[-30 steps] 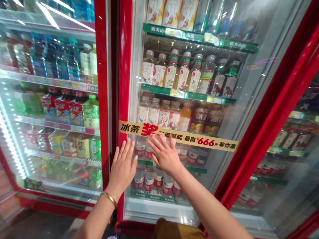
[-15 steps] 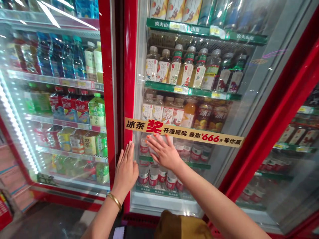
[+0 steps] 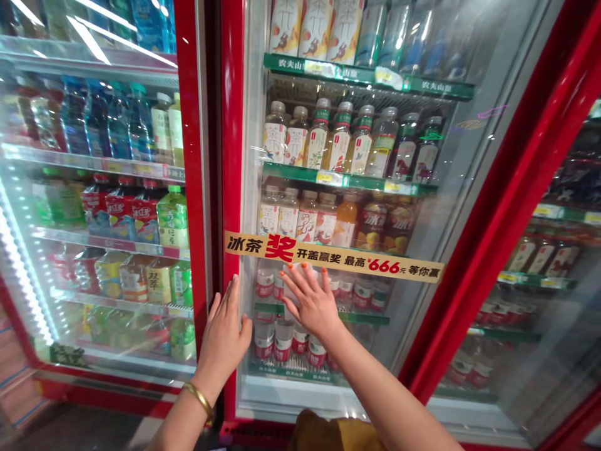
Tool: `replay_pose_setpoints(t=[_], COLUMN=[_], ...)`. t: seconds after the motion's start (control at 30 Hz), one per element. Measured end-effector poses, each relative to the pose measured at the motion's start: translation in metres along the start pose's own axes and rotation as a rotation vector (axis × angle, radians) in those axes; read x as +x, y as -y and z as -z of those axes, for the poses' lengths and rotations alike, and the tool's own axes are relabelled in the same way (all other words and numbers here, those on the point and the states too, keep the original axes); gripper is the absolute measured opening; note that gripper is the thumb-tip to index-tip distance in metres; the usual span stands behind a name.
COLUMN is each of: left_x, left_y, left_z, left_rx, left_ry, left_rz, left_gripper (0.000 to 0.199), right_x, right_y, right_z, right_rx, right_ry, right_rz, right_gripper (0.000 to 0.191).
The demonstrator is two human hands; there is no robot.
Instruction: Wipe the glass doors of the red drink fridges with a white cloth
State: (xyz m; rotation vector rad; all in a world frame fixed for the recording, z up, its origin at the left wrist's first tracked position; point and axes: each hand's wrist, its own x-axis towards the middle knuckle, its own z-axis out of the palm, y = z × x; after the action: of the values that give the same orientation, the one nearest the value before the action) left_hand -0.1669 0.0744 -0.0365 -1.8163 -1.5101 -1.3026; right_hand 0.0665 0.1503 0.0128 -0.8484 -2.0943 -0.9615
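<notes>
The tan printed strip [image 3: 334,257] lies across the glass door [image 3: 462,163], just above the fingertips of the right hand [image 3: 313,308], whose orange nails come up close to its lower edge. Those fingers are splayed and loose, palm toward the pane, and a pale patch shows beside them (whether a cloth or a label behind the glass, I cannot tell). The left hand [image 3: 223,341] is below the strip's left end, fingers straight and released, tips at the red frame [image 3: 231,207], thumb held away from the rest; a gold bracelet [image 3: 201,401] circles that wrist.

The strip's long axis runs sideways, its left end on the red frame and its right end somewhat lower; its characters stand upright toward the person, a large red one near the left end.

Behind the pane, above the strip, tea bottles [image 3: 338,150] stand along a green shelf edge [image 3: 361,179]; below the strip are water bottles [image 3: 283,344] with red labels. Left of the strip, past a dark gap, is a second cooler [image 3: 190,125] with a red frame; to its right, a third cooler [image 3: 549,369]. Dark floor [image 3: 70,432] shows low down, left of the strip.
</notes>
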Motion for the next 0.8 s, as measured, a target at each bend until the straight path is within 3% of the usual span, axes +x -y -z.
replay_pose_setpoints(t=[0.07,0.13,0.23,0.3,0.37,0.43,0.5,0.57,0.63,0.73,0.8], left_x=[0.003,0.009,0.017,0.019,0.019,0.019,0.02,0.025,0.031,0.036,0.036], left_y=[-0.008,-0.019,-0.031,-0.034,-0.034,-0.033,-0.036,-0.042,-0.052,-0.062,-0.064], left_z=[0.002,0.002,0.002,0.001,0.001,0.0,-0.001,-0.004,-0.008,-0.018,-0.024], left_rx=[-0.013,-0.035,-0.063,-0.055,-0.038,-0.034,-0.044,-0.06,-0.071,-0.065,-0.039], left_ry=[-0.02,-0.052,-0.095,-0.111,-0.105,-0.081,-0.068,-0.077,-0.087,-0.068,-0.045], left_rz=[0.011,0.034,0.042,0.041,0.034,0.018,0.001,-0.016,-0.04,-0.063,-0.067], left_gripper=[0.094,0.09,0.086,0.085,0.086,0.086,0.086,0.087,0.088,0.09,0.093], right_x=[0.022,0.051,0.069,0.052,0.021,-0.007,-0.015,-0.004,0.014,0.02,-0.001], right_y=[-0.012,-0.007,0.018,0.027,0.019,-0.005,-0.033,-0.051,-0.05,-0.026,-0.016], right_z=[0.011,0.012,-0.001,-0.009,-0.009,0.001,0.016,0.027,0.028,0.011,-0.001], right_rx=[-0.026,-0.031,-0.004,0.001,-0.027,-0.075,-0.12,-0.152,-0.171,-0.152,-0.12], right_ry=[-0.049,-0.066,-0.014,0.003,-0.05,-0.149,-0.238,-0.278,-0.277,-0.203,-0.132], right_rz=[-0.184,-0.273,-0.133,0.025,0.052,-0.095,-0.295,-0.432,-0.466,-0.306,-0.155], right_gripper=[0.077,0.081,0.082,0.078,0.075,0.076,0.08,0.083,0.084,0.08,0.08])
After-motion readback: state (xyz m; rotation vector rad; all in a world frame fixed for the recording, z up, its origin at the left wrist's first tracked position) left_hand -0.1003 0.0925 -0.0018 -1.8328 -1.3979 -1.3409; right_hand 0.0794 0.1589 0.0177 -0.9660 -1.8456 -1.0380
